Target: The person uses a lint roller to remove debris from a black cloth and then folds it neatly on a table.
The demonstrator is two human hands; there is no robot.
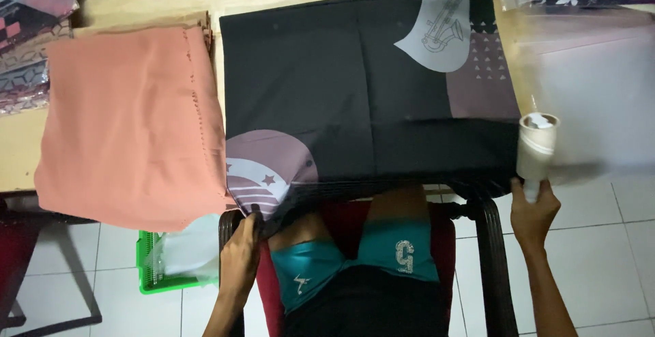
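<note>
A dark printed cloth (341, 84) with pale mauve and grey shapes lies spread over the table, its near edge hanging towards my lap. My left hand (240, 252) pinches that hanging edge at the lower left corner, fingers closed on the fabric. My right hand (533, 215) grips the handle of a white lint roller (537, 142), which stands upright at the cloth's right edge.
A folded salmon-pink fabric stack (129, 119) lies to the left on the wooden table (13, 153). Clear plastic bags (587, 71) cover the right side. A green basket (164, 282) sits on the tiled floor. I sit in a dark armchair (488, 255).
</note>
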